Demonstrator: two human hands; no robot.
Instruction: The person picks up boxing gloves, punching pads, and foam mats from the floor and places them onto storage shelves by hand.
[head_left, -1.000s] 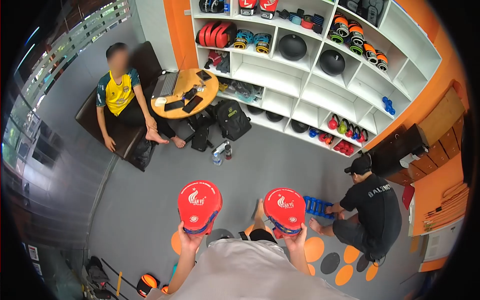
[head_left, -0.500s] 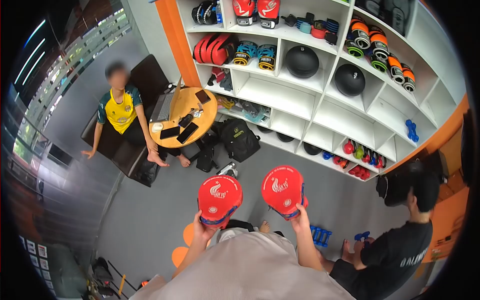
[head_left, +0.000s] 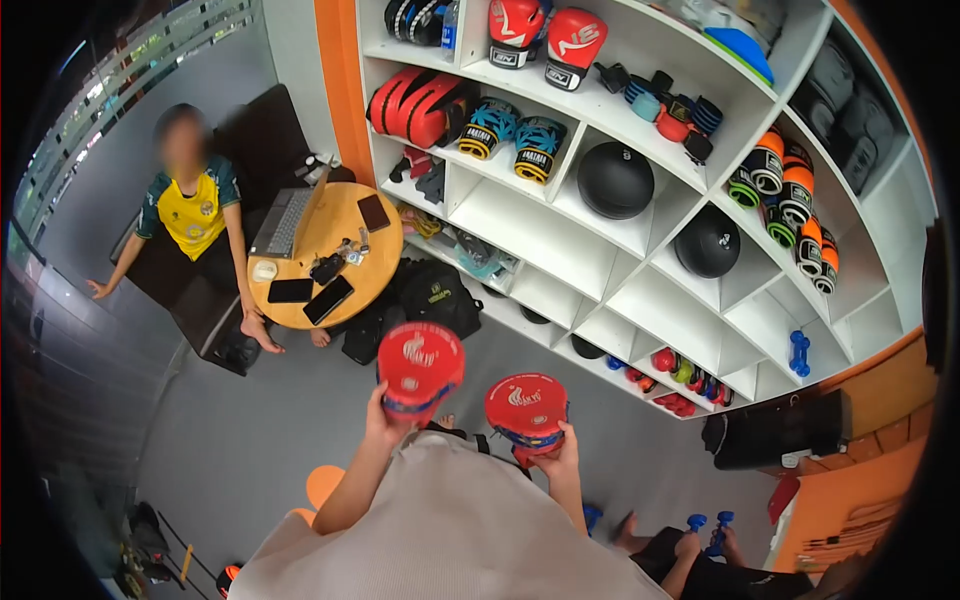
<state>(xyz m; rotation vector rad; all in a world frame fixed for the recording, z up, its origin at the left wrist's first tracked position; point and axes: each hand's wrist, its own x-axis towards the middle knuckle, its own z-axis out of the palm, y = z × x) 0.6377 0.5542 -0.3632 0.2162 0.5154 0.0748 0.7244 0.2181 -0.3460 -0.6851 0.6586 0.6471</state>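
Observation:
Two red boxing focus mitts with white print are in front of my body, one in each hand. My left hand (head_left: 385, 418) grips the left focus mitt (head_left: 424, 355) by its lower left edge. Fingers of my right hand (head_left: 557, 453) are wrapped round the lower right edge of the right focus mitt (head_left: 522, 402). The two mitts are apart, the left one a little higher in view. Blue trim shows along the lower edge of both. Parts of my fingers are hidden behind the mitts.
A white shelf unit (head_left: 540, 245) with boxing gloves (head_left: 574, 48) and black balls (head_left: 616, 180) stands ahead. At left, a person (head_left: 190, 215) sits by a round table (head_left: 375, 255) with a laptop (head_left: 290, 220). A black backpack (head_left: 437, 298) lies beside it. Another person holds blue dumbbells (head_left: 718, 533) at lower right.
My view has swung and shifted closer to the shelves. The right mitt has dropped lower and tilted, and both mitts have come nearer each other. The person at right now shows only at the bottom edge.

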